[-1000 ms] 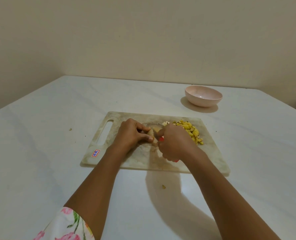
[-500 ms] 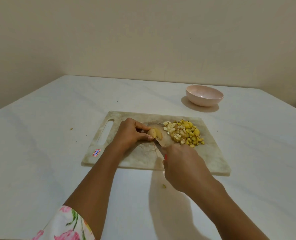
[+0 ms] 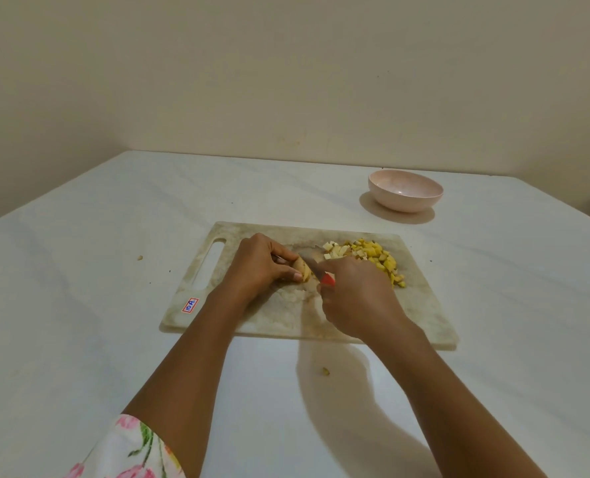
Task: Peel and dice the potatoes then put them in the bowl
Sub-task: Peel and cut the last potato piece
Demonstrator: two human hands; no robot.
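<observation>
A marbled cutting board (image 3: pixel 286 315) lies in the middle of the white table. My left hand (image 3: pixel 259 263) pinches a small piece of potato (image 3: pixel 303 268) down on the board. My right hand (image 3: pixel 355 298) grips a knife with a red handle (image 3: pixel 328 280); its blade (image 3: pixel 309 262) lies across the potato piece. A heap of yellow diced potato (image 3: pixel 373 258) sits on the board's far right part, partly hidden by my right hand. The pink bowl (image 3: pixel 405 190) stands beyond the board at the back right, with nothing visible in it.
Small scraps lie on the table: one (image 3: pixel 326 371) in front of the board, another (image 3: pixel 140 257) to its left. The board has a handle slot (image 3: pixel 211 263) and a sticker (image 3: pixel 190 305) on its left side. A wall runs behind the table.
My right hand pulled the knife back toward me, then pushed it forward again, so the blade is on the potato piece. My left hand kept its hold.
</observation>
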